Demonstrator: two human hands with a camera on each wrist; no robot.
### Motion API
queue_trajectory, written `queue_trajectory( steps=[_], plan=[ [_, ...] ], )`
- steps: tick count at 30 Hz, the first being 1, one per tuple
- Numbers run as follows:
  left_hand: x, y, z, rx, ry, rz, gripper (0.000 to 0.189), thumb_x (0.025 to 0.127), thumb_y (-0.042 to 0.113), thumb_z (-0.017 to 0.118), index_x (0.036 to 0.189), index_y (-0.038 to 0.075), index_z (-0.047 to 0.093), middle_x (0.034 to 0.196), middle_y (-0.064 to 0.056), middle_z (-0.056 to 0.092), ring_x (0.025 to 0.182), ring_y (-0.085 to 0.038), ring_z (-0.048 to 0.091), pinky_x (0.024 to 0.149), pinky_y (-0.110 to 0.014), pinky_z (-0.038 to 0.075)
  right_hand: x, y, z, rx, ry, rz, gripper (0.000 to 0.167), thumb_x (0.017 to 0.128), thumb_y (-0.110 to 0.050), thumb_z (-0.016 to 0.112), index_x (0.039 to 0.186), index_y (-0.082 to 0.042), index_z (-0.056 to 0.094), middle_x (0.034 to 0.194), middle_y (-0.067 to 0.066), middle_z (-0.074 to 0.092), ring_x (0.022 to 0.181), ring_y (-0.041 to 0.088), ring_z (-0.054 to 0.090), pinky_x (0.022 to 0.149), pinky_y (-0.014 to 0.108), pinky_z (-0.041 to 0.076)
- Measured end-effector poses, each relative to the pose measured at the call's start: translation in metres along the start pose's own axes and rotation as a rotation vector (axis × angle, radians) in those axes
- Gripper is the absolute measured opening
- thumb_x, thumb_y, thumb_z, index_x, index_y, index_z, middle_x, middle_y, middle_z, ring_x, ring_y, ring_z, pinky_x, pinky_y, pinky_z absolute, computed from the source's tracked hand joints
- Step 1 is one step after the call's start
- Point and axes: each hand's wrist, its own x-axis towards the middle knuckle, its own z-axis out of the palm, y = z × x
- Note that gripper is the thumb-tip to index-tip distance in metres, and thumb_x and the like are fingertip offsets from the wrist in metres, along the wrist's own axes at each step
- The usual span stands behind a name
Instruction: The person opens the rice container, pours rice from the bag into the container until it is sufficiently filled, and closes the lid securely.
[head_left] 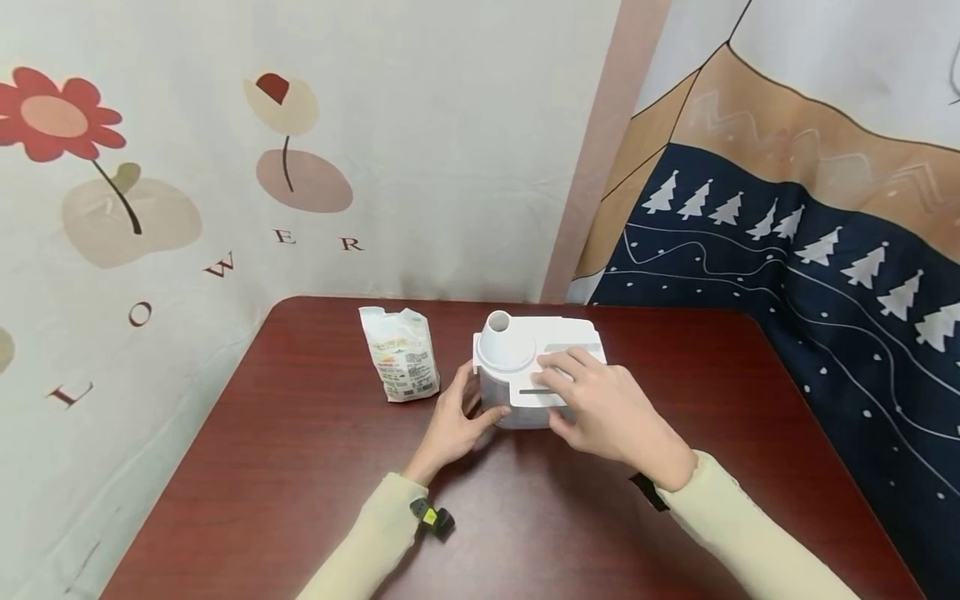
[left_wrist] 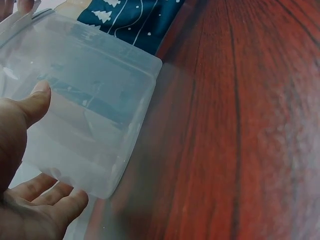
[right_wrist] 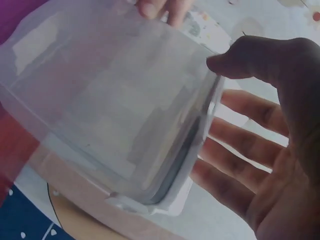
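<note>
A translucent plastic storage container [head_left: 525, 418] with a white lid [head_left: 564, 333] is between both hands over the table. The lid has a round raised spout [head_left: 497, 332] at its left and a grip slot along its front edge. My left hand [head_left: 453, 422] grips the left side of the container, thumb on its front wall and fingers around the side, as the left wrist view also shows. My right hand [head_left: 611, 410] holds the lid's front right part, fingers across the top and thumb [right_wrist: 227, 65] at the rim. Through the clear wall [left_wrist: 95, 95] no contents show.
A white printed bag [head_left: 405, 357] stands upright on the dark red wooden table [head_left: 300, 467], left of the container. Behind the table hangs a curtain [head_left: 450, 167] with flower prints, and a navy tree-patterned cloth [head_left: 787, 300] is at the right.
</note>
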Motion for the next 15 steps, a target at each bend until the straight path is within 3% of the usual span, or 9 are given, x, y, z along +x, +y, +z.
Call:
queue_trajectory(
  steps=[6, 11, 15],
  plan=[
    [0.0, 0.001, 0.001, 0.0, 0.008, -0.002, 0.079, 0.085, 0.019, 0.085, 0.151, 0.029, 0.041, 0.148, -0.007, 0.057, 0.142, -0.023, 0.052, 0.116, -0.042, 0.045, -0.005, 0.01, -0.008, 0.175, -0.062, 0.017, 0.037, 0.082, -0.021, 0.083, 0.116, -0.014, 0.072, 0.13, 0.004, 0.067, 0.124, 0.022, 0.062, 0.09, 0.037, 0.061],
    [0.0, 0.0, 0.001, 0.0, 0.004, -0.014, 0.08, 0.085, 0.019, 0.085, 0.151, 0.028, 0.041, 0.148, -0.006, 0.056, 0.142, -0.022, 0.052, 0.116, -0.04, 0.045, -0.012, 0.018, -0.011, 0.298, -0.034, 0.059, 0.036, 0.083, -0.018, 0.083, 0.117, -0.016, 0.073, 0.134, 0.003, 0.065, 0.124, 0.021, 0.06, 0.092, 0.037, 0.06],
    [0.0, 0.0, 0.0, 0.009, 0.002, -0.016, 0.08, 0.086, 0.022, 0.085, 0.151, 0.029, 0.041, 0.147, -0.007, 0.057, 0.141, -0.022, 0.053, 0.116, -0.04, 0.045, -0.015, 0.025, -0.013, 0.37, -0.002, 0.121, 0.041, 0.083, -0.015, 0.082, 0.122, -0.019, 0.071, 0.138, 0.001, 0.062, 0.126, 0.018, 0.055, 0.093, 0.029, 0.057]
  ],
)
